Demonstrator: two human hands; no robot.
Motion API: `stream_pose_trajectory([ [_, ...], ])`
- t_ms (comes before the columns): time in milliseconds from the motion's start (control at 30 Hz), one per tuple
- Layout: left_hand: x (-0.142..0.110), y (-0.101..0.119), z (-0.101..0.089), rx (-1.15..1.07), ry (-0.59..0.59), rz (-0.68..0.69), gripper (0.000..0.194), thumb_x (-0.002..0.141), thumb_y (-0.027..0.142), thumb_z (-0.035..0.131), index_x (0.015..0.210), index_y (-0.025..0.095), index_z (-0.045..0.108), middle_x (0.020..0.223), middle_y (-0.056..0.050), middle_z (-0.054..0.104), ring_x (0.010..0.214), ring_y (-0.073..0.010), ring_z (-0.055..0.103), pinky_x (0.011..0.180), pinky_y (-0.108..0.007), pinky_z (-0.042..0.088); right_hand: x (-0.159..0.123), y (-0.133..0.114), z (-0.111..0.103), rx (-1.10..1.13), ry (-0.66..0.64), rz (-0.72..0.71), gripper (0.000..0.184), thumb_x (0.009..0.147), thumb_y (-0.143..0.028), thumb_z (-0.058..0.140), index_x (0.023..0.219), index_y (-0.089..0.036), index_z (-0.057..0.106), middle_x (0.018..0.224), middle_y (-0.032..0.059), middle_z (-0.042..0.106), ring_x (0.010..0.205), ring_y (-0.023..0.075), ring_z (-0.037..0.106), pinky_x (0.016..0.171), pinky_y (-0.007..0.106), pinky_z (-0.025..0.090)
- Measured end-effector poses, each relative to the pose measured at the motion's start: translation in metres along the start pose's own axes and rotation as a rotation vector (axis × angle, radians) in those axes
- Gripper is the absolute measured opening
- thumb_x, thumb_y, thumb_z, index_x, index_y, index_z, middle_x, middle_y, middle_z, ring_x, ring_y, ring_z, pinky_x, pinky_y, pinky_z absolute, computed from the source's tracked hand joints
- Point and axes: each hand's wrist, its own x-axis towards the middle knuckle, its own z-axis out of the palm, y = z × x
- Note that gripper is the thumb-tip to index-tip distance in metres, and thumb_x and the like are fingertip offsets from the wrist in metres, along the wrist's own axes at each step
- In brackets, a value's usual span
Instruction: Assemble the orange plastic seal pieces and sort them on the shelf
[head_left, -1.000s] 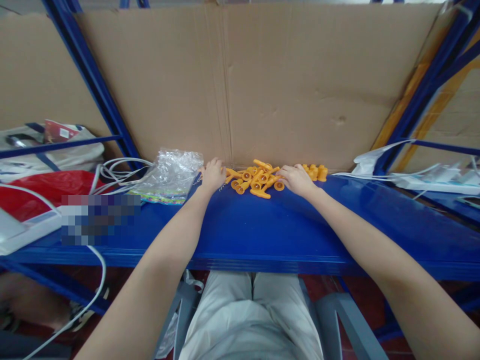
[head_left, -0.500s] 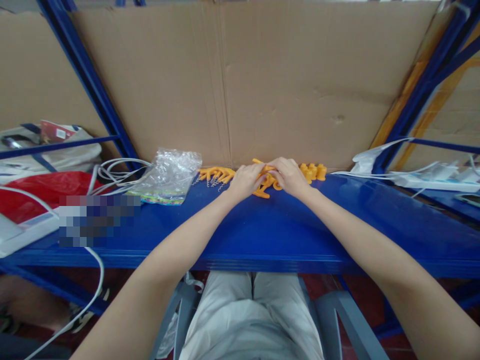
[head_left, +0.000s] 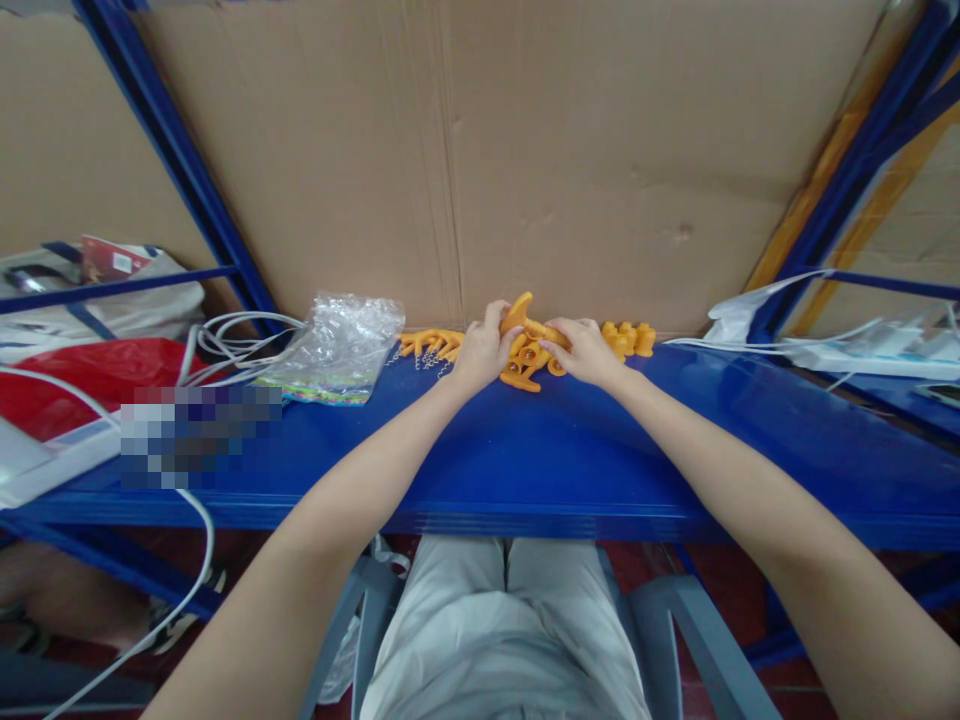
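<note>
Both hands are over the back middle of the blue table [head_left: 517, 460]. Between them is an orange plastic piece with a curved, T-shaped end [head_left: 517, 311]. My left hand [head_left: 482, 350] grips it near that end, and my right hand [head_left: 589, 350] pinches its other end. Just below lie more orange plastic parts [head_left: 521, 380], some with round openings. Beside my left hand are orange branching parts [head_left: 429, 343] with thin metal coils in front of them. Several short orange knobbed pieces [head_left: 634, 340] stand to the right of my right hand.
A clear plastic bag [head_left: 349, 345] lies left of the parts, near white cables [head_left: 240, 328] and a red bag [head_left: 112, 380]. Cardboard [head_left: 562, 170] walls the back between blue posts. A white power strip [head_left: 862, 355] is at right.
The orange piece has turned so its curved end now rises above my left hand. My hands have moved slightly apart, showing more of the parts beneath.
</note>
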Motion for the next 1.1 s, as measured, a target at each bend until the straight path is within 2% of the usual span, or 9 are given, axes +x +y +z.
stream_pose_trajectory([
  [67,0.0,0.002,-0.006,0.028,-0.019,0.074,0.047,0.107,0.035,0.037,0.152,0.022,0.041,0.14,-0.016,0.066,0.118,-0.0255,0.068,0.101,-0.041,0.053,0.0,-0.003,-0.001,-0.011,-0.006,-0.005,0.039,0.103,-0.04,0.046,0.126,-0.016,0.067,0.119,0.0188,0.075,0.108,0.033,0.068,0.094,0.045,0.044],
  [133,-0.001,0.004,-0.012,0.096,-0.078,0.098,0.052,0.107,0.033,0.035,0.158,0.024,0.038,0.145,-0.015,0.064,0.123,-0.0258,0.065,0.104,-0.04,0.05,-0.001,-0.005,-0.002,-0.036,-0.007,-0.009,0.039,0.103,-0.039,0.045,0.126,-0.016,0.067,0.119,0.0189,0.075,0.109,0.0332,0.067,0.093,0.044,0.042],
  [300,-0.001,0.008,-0.02,0.27,-0.206,-0.005,0.053,0.103,0.032,0.046,0.155,0.022,0.047,0.13,-0.014,0.072,0.109,-0.0243,0.071,0.096,-0.033,0.051,-0.002,-0.01,-0.004,-0.128,-0.03,-0.028,0.036,0.103,-0.033,0.044,0.125,-0.017,0.067,0.118,0.0177,0.074,0.109,0.033,0.064,0.094,0.044,0.036],
  [433,0.0,0.014,-0.021,0.329,-0.242,-0.101,0.054,0.098,0.034,0.055,0.15,0.019,0.052,0.114,-0.012,0.078,0.101,-0.0246,0.074,0.089,-0.031,0.053,-0.003,-0.014,-0.011,-0.265,-0.038,-0.07,0.035,0.102,-0.028,0.044,0.127,-0.018,0.067,0.114,0.017,0.074,0.107,0.0326,0.061,0.099,0.048,0.033],
  [600,0.002,0.023,-0.024,0.373,-0.266,-0.174,0.055,0.095,0.036,0.058,0.146,0.017,0.053,0.098,-0.01,0.08,0.094,-0.0257,0.076,0.083,-0.031,0.054,-0.002,-0.015,-0.017,-0.342,-0.003,-0.121,0.034,0.102,-0.024,0.042,0.127,-0.02,0.066,0.116,0.0153,0.072,0.109,0.0317,0.058,0.109,0.055,0.029],
  [867,0.001,0.023,-0.022,0.405,-0.295,-0.223,0.054,0.095,0.04,0.059,0.144,0.016,0.053,0.1,-0.014,0.08,0.1,-0.031,0.077,0.084,-0.035,0.054,-0.004,-0.013,-0.009,-0.333,-0.059,-0.139,0.045,0.095,-0.012,0.041,0.135,-0.019,0.062,0.12,0.0148,0.072,0.114,0.0316,0.06,0.118,0.065,0.023],
  [1100,0.002,0.019,-0.028,0.397,-0.309,-0.312,0.053,0.094,0.037,0.056,0.143,0.017,0.052,0.105,-0.016,0.08,0.106,-0.0341,0.076,0.089,-0.039,0.055,-0.003,-0.001,-0.016,-0.36,0.003,-0.067,0.038,0.094,-0.011,0.04,0.121,-0.021,0.066,0.115,0.0142,0.073,0.11,0.0316,0.061,0.117,0.065,0.025],
])
